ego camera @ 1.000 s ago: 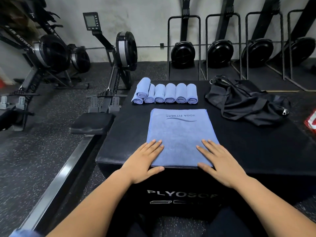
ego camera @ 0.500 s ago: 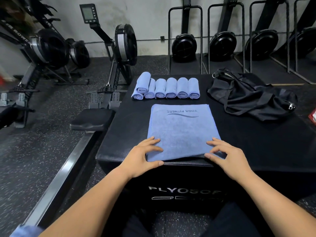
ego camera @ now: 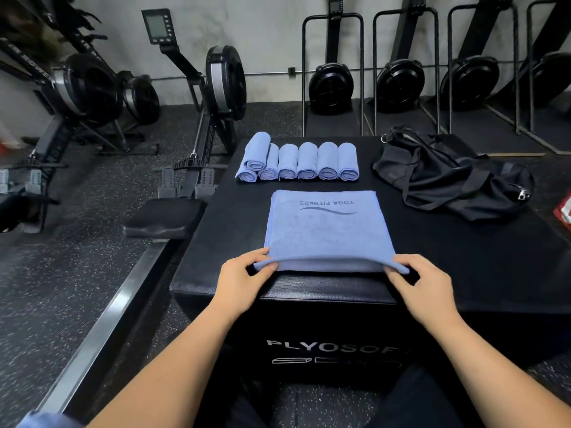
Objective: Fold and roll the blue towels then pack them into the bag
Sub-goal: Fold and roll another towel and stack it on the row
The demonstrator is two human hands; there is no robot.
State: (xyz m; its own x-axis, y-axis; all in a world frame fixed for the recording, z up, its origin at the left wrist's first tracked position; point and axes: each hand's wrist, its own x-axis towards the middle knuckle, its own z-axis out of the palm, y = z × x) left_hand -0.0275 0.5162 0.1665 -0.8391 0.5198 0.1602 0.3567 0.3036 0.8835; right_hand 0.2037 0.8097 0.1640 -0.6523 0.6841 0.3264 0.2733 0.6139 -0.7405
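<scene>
far left: rowing machine on the speckled floor, its seat on the rail just beside the left side of the plyo box, front print reads PLYOSOF

box top is the tabletop, black, everything for the task is on it

back left of tabletop: rolled towels, blue, six side by side in a row with open ends facing the camera, a seventh lying on top of the leftmost pair

left hand: grip narrow, thumb and fingertips pinching the near-left corner of the folded towel

folded towel: blue, flat, centre of tabletop just in front of the roll row and apart from it; YOGA FITNESS print at the far end, upside down from this view; near edge raised off the surface between the two hands, the rest lies flat

right hand: same, grip narrow, pinching the near-right corner, fingers curled over the edge

back right of tabletop: black bag, slumped and crumpled, metal zip pull at its right end, well apart from the towels

right frame edge: red item, mostly cut off, cannot tell what it is

behind, along the wall: upright rowers in a line
</scene>
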